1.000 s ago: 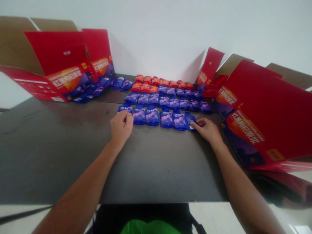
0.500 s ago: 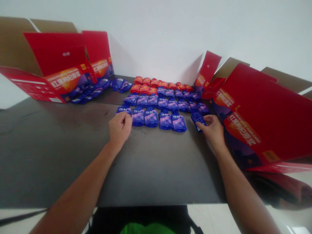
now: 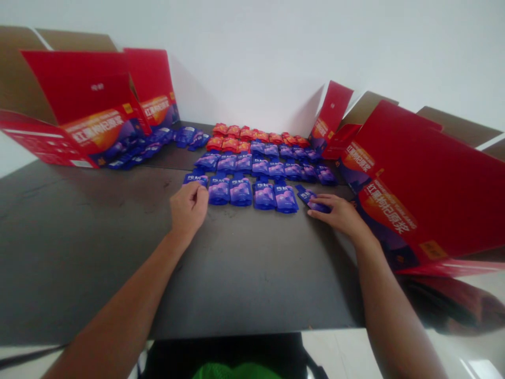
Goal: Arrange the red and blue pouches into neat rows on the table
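Observation:
My right hand [image 3: 338, 215] has its thumb and fingers closed round the lower end of a small blue-purple spouted pouch [image 3: 308, 197]. This pouch lies slanted, printed face up, its spout toward the upper left. My left hand [image 3: 190, 207] is curled closed at the left end of the front row, partly covering the leftmost pouch [image 3: 195, 179]. Anything inside its fingers is hidden. Between my hands several matching pouches lie face up, among them one pouch [image 3: 240, 192] near the middle and another pouch [image 3: 286, 198] nearest my right hand.
Farther back are more purple pouches [image 3: 260, 167] and rows of red pouches [image 3: 230, 144]. A loose heap of blue pouches [image 3: 148, 145] lies before an open red carton [image 3: 90, 95] on the left. Another red carton [image 3: 430, 184] stands right on the dark table [image 3: 244, 273].
The pouch in my right hand has turned from its dark back to its printed face and shifted left toward the front row. My left hand keeps its place by the leftmost pouch.

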`<move>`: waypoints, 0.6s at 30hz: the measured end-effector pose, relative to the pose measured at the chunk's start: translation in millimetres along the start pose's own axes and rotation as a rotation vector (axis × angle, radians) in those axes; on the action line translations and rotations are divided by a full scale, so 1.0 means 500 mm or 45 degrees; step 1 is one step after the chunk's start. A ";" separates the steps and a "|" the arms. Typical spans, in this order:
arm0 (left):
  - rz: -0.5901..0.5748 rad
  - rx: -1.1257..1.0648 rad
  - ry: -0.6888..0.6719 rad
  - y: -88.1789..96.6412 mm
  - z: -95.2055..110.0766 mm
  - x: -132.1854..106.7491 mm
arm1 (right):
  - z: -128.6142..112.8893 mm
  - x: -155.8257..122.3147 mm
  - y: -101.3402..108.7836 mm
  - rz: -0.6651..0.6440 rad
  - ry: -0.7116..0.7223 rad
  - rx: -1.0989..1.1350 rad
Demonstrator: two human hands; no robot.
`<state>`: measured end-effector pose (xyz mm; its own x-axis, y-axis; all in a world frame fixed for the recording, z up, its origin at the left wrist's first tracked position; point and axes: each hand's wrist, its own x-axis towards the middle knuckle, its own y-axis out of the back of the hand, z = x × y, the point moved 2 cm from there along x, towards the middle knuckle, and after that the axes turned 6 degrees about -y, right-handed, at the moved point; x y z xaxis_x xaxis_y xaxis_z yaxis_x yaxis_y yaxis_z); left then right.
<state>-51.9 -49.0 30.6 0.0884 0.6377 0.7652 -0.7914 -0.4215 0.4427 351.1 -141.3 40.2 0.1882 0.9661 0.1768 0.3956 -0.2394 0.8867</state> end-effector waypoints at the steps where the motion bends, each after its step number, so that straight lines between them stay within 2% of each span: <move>1: -0.001 0.001 0.000 0.000 0.001 0.000 | 0.012 0.000 -0.002 -0.043 -0.027 -0.006; 3: -0.001 0.006 0.003 0.000 0.002 0.001 | 0.027 0.002 -0.008 -0.093 -0.073 0.000; 6: -0.005 0.012 -0.002 0.001 0.005 0.002 | 0.022 0.005 -0.019 -0.078 -0.066 0.020; 12: 0.025 -0.020 0.036 0.002 0.004 0.001 | -0.019 0.011 -0.039 0.088 0.050 0.014; 18: 0.030 -0.030 0.055 0.003 0.004 0.002 | -0.013 0.020 -0.061 0.218 0.003 -0.103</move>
<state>-51.8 -50.5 33.2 0.0439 0.6551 0.7543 -0.8072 -0.4216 0.4131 335.1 -123.5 18.0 0.2447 0.9120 0.3291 0.2844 -0.3920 0.8749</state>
